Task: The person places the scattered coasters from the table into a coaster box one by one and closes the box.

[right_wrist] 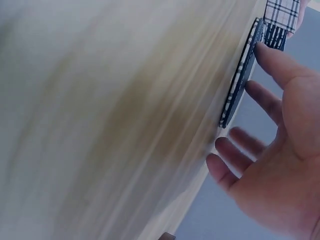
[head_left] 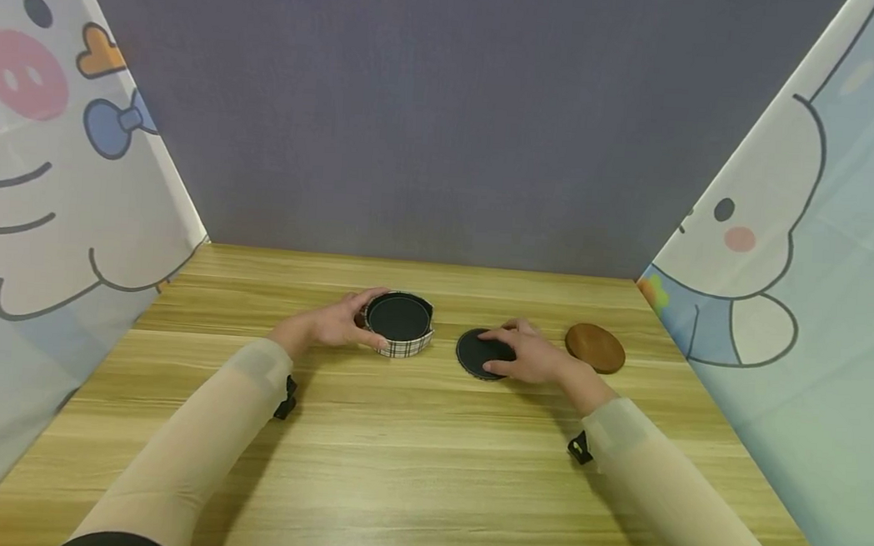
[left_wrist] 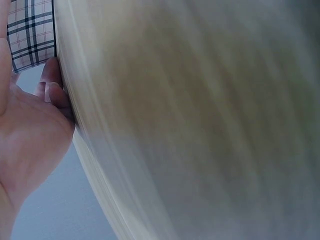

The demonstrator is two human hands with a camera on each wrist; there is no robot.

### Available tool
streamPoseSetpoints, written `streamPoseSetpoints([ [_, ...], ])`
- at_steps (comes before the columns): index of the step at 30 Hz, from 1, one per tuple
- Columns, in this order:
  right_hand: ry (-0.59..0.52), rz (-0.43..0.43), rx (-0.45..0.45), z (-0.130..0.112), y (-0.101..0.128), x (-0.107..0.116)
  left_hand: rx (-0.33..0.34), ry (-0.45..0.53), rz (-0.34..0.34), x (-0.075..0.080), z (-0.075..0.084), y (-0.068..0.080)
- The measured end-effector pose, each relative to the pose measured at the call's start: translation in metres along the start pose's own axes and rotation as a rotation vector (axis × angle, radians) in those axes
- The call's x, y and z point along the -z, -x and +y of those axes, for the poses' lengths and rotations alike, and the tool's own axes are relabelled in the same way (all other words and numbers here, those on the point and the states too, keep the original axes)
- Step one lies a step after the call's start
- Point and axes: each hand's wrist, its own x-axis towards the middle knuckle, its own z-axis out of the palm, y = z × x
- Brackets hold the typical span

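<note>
On the wooden table, a round coaster holder (head_left: 406,349) with a black, white and red plaid side has a black round coaster (head_left: 400,317) inside it. My left hand (head_left: 338,321) holds the holder's left side, thumb in front and fingers behind. The plaid side (left_wrist: 31,35) shows beyond that palm in the left wrist view. Right of the holder, another black coaster (head_left: 469,354) lies flat. My right hand (head_left: 533,356) is over it, thumb and index fingertips touching its top, not curled round its edge. Seen edge-on in the right wrist view, this coaster (right_wrist: 241,75) has a patterned rim.
A round brown wooden disc (head_left: 595,348) lies just right of my right hand. Behind the table (head_left: 395,471) stands a dark grey panel (head_left: 446,123). Cartoon-printed sheets (head_left: 805,270) flank both sides.
</note>
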Motion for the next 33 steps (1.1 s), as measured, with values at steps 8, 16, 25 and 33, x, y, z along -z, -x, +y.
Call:
streamPoseSetpoints([
  [8, -0.028, -0.052, 0.031, 0.0048, 0.0003, 0.0019, 0.011, 0.016, -0.011, -0.0006, -0.0012, -0.002],
  [16, -0.049, -0.038, 0.055, 0.0082, -0.0021, 0.0007, -0.001, 0.031, -0.004, -0.0008, -0.0019, -0.0013],
  [25, -0.055, 0.002, 0.07, 0.0048, -0.003, -0.0027, -0.002, 0.027, -0.003, -0.0017, -0.0024, -0.0003],
  [33, -0.108, 0.107, 0.126, 0.0003, -0.004, -0.0037, -0.005, 0.06, -0.015, -0.0004, -0.0019, -0.001],
])
